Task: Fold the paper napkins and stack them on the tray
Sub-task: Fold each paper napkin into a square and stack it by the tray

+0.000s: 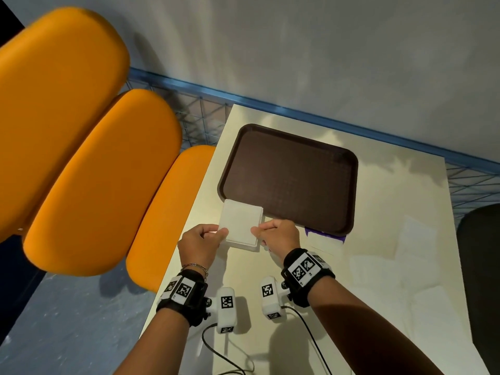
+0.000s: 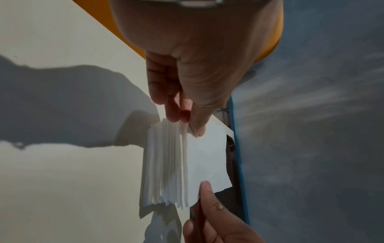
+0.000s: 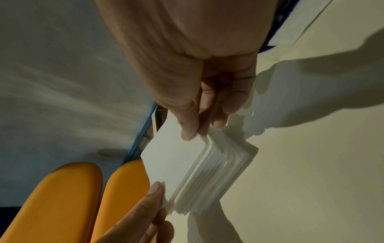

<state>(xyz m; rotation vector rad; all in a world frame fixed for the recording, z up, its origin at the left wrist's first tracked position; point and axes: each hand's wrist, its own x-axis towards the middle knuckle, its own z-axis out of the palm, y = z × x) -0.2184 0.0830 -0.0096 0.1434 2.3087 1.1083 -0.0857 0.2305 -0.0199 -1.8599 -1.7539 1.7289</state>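
A thick stack of white paper napkins (image 1: 240, 226) is held between both hands, just in front of the near-left corner of the empty brown tray (image 1: 289, 180). My left hand (image 1: 220, 235) pinches the stack's near-left corner, thumb on top and fingers beneath. My right hand (image 1: 257, 234) pinches its near-right corner the same way. In the left wrist view, the left hand (image 2: 186, 125) grips the napkins (image 2: 166, 172) as their sheets fan apart. The right wrist view shows the right hand (image 3: 202, 130) gripping the fanned stack (image 3: 187, 172).
The cream table (image 1: 297, 293) has loose white napkins (image 1: 416, 239) at the right and a purple-edged packet (image 1: 324, 239) by the tray's near edge. Orange chairs (image 1: 94, 185) stand to the left, a black chair (image 1: 479, 266) to the right. Sensor cables (image 1: 216, 353) trail near me.
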